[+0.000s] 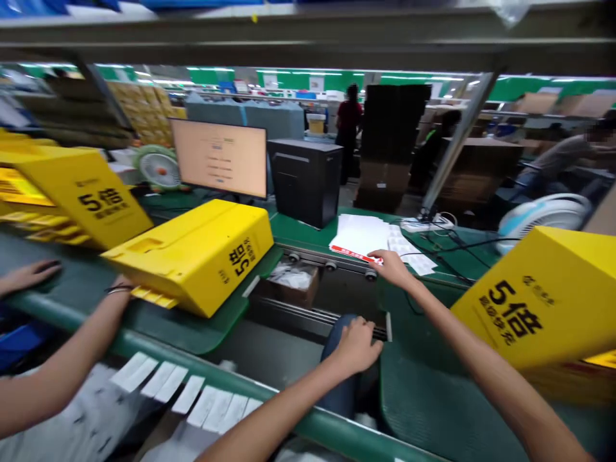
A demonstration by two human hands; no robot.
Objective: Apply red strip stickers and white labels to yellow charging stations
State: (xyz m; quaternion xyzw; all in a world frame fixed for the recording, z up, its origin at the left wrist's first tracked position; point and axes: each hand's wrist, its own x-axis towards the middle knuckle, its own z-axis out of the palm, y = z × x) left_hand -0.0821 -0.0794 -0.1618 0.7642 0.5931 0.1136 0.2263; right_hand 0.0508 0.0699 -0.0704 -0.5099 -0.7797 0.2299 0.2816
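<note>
My right hand [392, 268] reaches over the table edge, thumb and fingers closed on the end of a red printed strip [353, 253]. The strip lies along the front edge of a stack of white sheets [363, 232]. Beside it is a sheet of white labels [409, 249], close to my fingers. My left hand [355, 345] is lower, over a dark blue rounded shape [338, 366] in the gap between the belts; its fingers bend loosely, thumb apart, with nothing visible in them. Exactly what lies under that palm is hidden.
Yellow boxes [197, 247] stand on the left belt; another yellow box [543, 301] is tilted at right. A co-worker's hand [122, 289] is by the left box. A monitor [219, 157], black computer case [305, 179], fan [543, 215] and power strip [423, 222] stand behind.
</note>
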